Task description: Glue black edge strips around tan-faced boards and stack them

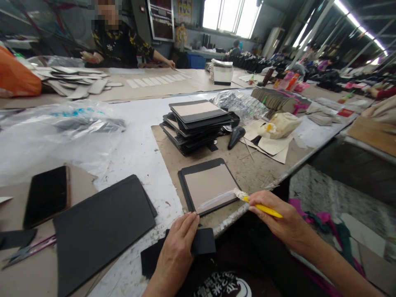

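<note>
My right hand (278, 216) is closed around a small yellow-handled brush (264, 210). Whitish paste coats its bristles, which touch the near right part of a beige-faced panel (210, 183) with black borders. A wet, pale streak runs along the panel's near side. My left hand (179, 243) lies with fingers stretched out together, their tips at the panel's near left corner; its thumb is hidden. Black pieces (203, 241) show beneath this hand and stick out on either side. Behind the panel rises a stack of similar black-and-beige panels (198, 111).
At left lie black sheets (105, 231), a phone (46, 196), thread snips (29, 249) and clear plastic (77, 123). Beyond the stack are a black tool (236, 137) and a paste-smeared bag (283, 126). Across the table sits another person (120, 45). The table edge (229, 222) runs diagonally near me.
</note>
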A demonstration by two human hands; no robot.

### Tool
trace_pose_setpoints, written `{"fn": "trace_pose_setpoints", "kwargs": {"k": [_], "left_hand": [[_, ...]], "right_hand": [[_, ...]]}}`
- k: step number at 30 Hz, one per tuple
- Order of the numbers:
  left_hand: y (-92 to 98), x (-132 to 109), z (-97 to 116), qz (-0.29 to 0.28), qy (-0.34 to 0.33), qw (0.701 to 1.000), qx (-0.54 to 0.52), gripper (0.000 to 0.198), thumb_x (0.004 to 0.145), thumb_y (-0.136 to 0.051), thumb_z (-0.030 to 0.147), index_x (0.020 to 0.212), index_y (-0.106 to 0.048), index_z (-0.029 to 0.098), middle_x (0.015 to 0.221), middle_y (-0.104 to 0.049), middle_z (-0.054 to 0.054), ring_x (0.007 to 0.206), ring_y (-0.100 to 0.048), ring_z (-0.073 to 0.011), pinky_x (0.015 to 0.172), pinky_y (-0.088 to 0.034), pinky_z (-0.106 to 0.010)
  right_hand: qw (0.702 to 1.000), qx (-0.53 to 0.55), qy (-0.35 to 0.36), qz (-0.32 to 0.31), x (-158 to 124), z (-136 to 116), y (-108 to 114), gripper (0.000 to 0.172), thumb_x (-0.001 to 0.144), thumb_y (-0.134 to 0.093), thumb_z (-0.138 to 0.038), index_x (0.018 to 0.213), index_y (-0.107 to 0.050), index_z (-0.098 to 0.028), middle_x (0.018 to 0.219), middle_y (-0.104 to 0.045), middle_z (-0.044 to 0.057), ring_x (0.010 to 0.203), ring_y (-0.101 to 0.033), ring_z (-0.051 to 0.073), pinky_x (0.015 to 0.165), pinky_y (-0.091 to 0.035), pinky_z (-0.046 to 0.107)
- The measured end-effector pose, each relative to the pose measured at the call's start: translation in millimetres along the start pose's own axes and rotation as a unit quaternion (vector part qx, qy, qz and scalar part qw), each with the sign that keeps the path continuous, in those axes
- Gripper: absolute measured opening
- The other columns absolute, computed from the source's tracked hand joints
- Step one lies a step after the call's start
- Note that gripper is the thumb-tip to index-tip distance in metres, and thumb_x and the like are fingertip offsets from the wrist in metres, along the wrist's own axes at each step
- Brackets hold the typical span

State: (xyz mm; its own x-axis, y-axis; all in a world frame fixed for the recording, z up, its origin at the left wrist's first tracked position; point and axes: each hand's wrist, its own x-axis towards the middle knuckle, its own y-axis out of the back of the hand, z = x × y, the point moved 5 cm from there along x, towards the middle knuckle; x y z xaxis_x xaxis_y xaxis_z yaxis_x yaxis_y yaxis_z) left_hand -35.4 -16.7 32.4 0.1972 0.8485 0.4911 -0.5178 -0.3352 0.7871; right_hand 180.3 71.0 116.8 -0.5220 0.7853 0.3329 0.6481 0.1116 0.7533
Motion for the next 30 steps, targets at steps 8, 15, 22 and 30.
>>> {"fn": "trace_pose_setpoints", "kwargs": {"k": [8, 15, 22, 30], "left_hand": [[-0.1, 0, 0, -0.024, 0.004, 1.0, -0.008, 0.054, 0.07, -0.038, -0.007, 0.12, -0.05, 0.007, 0.117, -0.058, -0.014, 0.109, -0.051, -0.026, 0.09, -0.05, -0.045], [-0.1, 2, 1, -0.046, 0.015, 0.999, -0.012, 0.052, 0.071, -0.037, -0.008, 0.119, -0.051, 0.005, 0.118, -0.057, -0.016, 0.11, -0.05, -0.0266, 0.092, -0.049, -0.045], [0.3, 2, 0, -0.043, 0.014, 0.999, -0.02, 0.051, 0.072, -0.037, -0.007, 0.12, -0.05, 0.006, 0.118, -0.057, -0.016, 0.11, -0.05, -0.0265, 0.091, -0.05, -0.046], [-1.3, -1, -1, -0.039, 0.014, 0.999, -0.027, 0.06, 0.067, -0.038, -0.009, 0.123, -0.048, 0.009, 0.119, -0.056, -0.014, 0.113, -0.049, -0.0255, 0.093, -0.048, -0.045]], "right_hand": [[0.964, 0.201, -0.171, 0.033, 15, -30, -31, 0.016, 0.083, -0.056, -0.034, 0.081, -0.06, -0.019, 0.077, -0.063, 0.003, 0.067, -0.063, 0.015, 0.063, -0.054, 0.025], [0.851, 0.378, -0.341, 0.133, 23, 9, -68, 0.034, 0.066, -0.071, -0.043, 0.078, -0.056, -0.015, 0.062, -0.06, -0.001, 0.046, -0.058, 0.011, 0.047, -0.055, 0.024], [0.832, 0.391, -0.354, 0.173, 18, 10, -64, 0.033, 0.065, -0.073, -0.04, 0.079, -0.056, -0.015, 0.062, -0.061, -0.002, 0.045, -0.058, 0.01, 0.044, -0.055, 0.022], [0.825, 0.36, -0.378, 0.216, 13, 37, -51, 0.03, 0.063, -0.074, -0.037, 0.077, -0.056, -0.017, 0.056, -0.059, -0.003, 0.042, -0.058, 0.012, 0.042, -0.055, 0.023]]}}
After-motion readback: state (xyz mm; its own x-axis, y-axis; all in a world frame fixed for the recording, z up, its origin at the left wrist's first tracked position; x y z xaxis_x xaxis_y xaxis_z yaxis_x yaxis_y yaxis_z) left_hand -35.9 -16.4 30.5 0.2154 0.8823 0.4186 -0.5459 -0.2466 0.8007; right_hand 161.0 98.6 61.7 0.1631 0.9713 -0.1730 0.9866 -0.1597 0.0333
